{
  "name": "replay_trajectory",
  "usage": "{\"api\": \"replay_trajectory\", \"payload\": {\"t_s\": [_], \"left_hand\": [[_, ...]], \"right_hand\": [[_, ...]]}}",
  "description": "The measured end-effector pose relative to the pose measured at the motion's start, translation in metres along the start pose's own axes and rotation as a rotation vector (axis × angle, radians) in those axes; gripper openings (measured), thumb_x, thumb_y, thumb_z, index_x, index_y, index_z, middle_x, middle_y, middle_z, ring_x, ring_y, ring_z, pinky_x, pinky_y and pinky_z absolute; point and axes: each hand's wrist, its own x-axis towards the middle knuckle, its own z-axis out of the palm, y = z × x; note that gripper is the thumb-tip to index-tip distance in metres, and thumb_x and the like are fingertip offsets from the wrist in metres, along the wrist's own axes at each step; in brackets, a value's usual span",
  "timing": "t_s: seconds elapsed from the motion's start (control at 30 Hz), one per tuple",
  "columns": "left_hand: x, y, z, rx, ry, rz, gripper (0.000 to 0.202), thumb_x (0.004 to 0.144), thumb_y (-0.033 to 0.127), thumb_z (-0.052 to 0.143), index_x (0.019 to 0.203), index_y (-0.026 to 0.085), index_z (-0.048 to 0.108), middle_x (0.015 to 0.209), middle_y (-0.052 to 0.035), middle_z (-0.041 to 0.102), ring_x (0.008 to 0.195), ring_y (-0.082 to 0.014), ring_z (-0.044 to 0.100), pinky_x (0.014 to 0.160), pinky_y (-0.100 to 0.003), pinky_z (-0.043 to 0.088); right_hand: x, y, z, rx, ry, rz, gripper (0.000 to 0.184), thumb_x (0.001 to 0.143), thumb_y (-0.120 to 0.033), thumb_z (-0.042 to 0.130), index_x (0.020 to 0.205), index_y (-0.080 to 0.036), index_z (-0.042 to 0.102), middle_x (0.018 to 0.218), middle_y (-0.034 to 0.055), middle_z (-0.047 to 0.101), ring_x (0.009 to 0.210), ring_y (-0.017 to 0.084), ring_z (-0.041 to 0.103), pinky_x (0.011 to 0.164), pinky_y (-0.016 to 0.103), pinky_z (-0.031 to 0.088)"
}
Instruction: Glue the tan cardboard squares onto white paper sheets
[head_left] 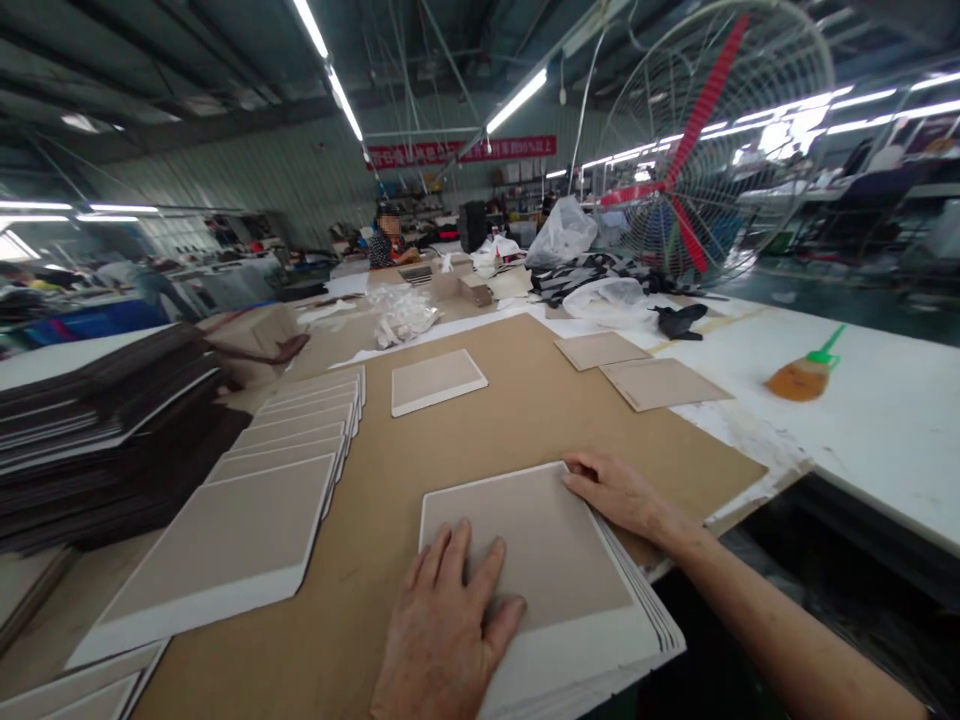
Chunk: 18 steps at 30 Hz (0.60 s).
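A stack of beige panels with white borders (555, 570) lies in front of me, its edges slightly fanned at the right. My left hand (454, 620) rests flat on the top panel with its fingers spread. At the far right corner of this stack, my right hand (611, 490) pinches the edge, thumb on top and the other fingers partly hidden. To the left, a row of overlapping beige panels (247, 500) runs away from me. One single panel (439, 381) lies farther back on the brown board (510, 420).
Two plain beige pieces (664, 382) lie at the board's right edge. A glue bottle with a green nozzle (802, 377) stands on the white table. Dark stacked sheets (97, 430) rise at left. A large fan (675, 170) and a person (386, 245) are behind.
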Motion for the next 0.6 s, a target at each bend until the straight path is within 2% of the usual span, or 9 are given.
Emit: {"api": "replay_trajectory", "payload": {"t_s": [0.17, 0.27, 0.33, 0.47, 0.53, 0.6], "left_hand": [[0.001, 0.002, -0.002, -0.005, -0.014, -0.013, 0.046, 0.082, 0.046, 0.063, 0.126, 0.031, 0.063, 0.129, -0.0156, 0.064, 0.116, -0.0348, 0.061, 0.088, -0.051, 0.056], [0.000, 0.001, -0.003, -0.003, -0.008, -0.008, 0.048, 0.081, 0.046, 0.063, 0.127, 0.031, 0.062, 0.129, -0.0164, 0.063, 0.116, -0.0350, 0.062, 0.088, -0.051, 0.057], [-0.002, 0.001, -0.003, -0.003, 0.002, -0.005, 0.049, 0.081, 0.046, 0.063, 0.127, 0.031, 0.061, 0.130, -0.0169, 0.062, 0.116, -0.0354, 0.062, 0.088, -0.052, 0.057], [-0.005, 0.001, 0.000, -0.023, 0.012, -0.026, 0.049, 0.083, 0.049, 0.061, 0.129, 0.032, 0.059, 0.131, -0.0155, 0.062, 0.117, -0.0352, 0.061, 0.088, -0.051, 0.057], [-0.006, 0.002, 0.002, -0.047, 0.026, -0.040, 0.048, 0.084, 0.054, 0.057, 0.128, 0.034, 0.060, 0.131, -0.0135, 0.063, 0.116, -0.0345, 0.062, 0.088, -0.049, 0.058], [-0.007, 0.000, 0.004, -0.067, 0.050, -0.040, 0.052, 0.085, 0.060, 0.053, 0.129, 0.033, 0.059, 0.130, -0.0126, 0.064, 0.116, -0.0344, 0.062, 0.088, -0.049, 0.058]], "right_hand": [[0.004, -0.001, 0.003, 0.168, 0.084, 0.070, 0.023, 0.075, -0.032, 0.067, 0.092, -0.017, 0.066, 0.085, 0.0035, 0.062, 0.079, 0.021, 0.056, 0.075, 0.035, 0.044], [0.004, -0.012, 0.002, 0.327, 0.145, 0.116, 0.033, 0.071, -0.042, 0.068, 0.095, -0.019, 0.064, 0.086, 0.0034, 0.061, 0.081, 0.021, 0.056, 0.074, 0.034, 0.045], [-0.001, -0.023, 0.002, 0.461, 0.140, 0.144, 0.042, 0.072, -0.047, 0.068, 0.103, -0.019, 0.061, 0.091, 0.0035, 0.062, 0.083, 0.021, 0.058, 0.073, 0.033, 0.047], [-0.021, -0.042, 0.008, 0.702, 0.024, 0.206, 0.070, 0.076, -0.051, 0.068, 0.133, -0.022, 0.039, 0.108, 0.0070, 0.065, 0.083, 0.024, 0.065, 0.070, 0.037, 0.054], [-0.032, -0.044, 0.012, 0.814, -0.071, 0.247, 0.079, 0.076, -0.049, 0.072, 0.139, -0.024, 0.032, 0.111, 0.0092, 0.066, 0.080, 0.027, 0.068, 0.067, 0.041, 0.056], [-0.037, -0.044, 0.013, 0.924, -0.147, 0.285, 0.080, 0.074, -0.046, 0.076, 0.139, -0.025, 0.033, 0.114, 0.0100, 0.067, 0.082, 0.030, 0.069, 0.067, 0.044, 0.057]]}}
